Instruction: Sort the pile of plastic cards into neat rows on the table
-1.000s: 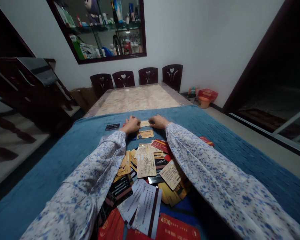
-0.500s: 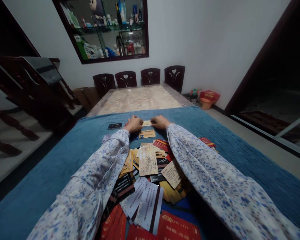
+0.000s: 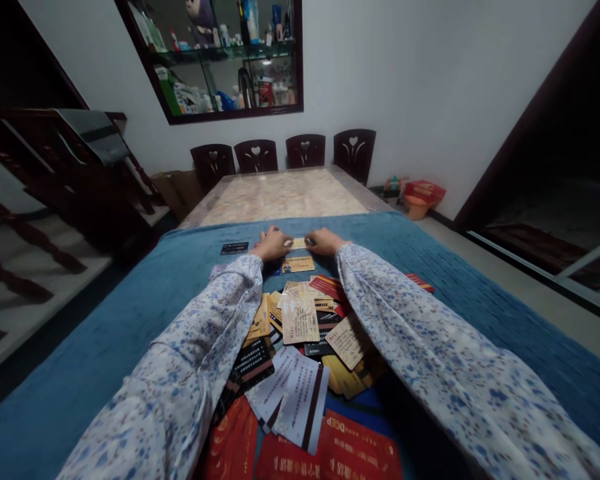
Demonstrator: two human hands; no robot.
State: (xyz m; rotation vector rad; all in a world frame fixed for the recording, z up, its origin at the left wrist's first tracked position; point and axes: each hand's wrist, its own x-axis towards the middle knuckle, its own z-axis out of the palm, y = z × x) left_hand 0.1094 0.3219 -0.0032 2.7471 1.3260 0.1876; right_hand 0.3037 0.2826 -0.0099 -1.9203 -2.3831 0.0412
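A black card (image 3: pixel 235 248) lies on the blue towel (image 3: pixel 145 293), left of my left hand (image 3: pixel 273 244); its curled fingers are at the left end of a cream card (image 3: pixel 299 244), just beyond a yellow card (image 3: pixel 298 265). My right hand (image 3: pixel 324 241), fingers bent, is at the right end. Whether either pinches, I cannot tell. Farther right lies a red card (image 3: pixel 420 283).

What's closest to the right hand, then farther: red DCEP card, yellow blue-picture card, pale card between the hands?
1. Pale card, between left hand and right hand.
2. Yellow blue-picture card, just below.
3. Red DCEP card, bottom edge.
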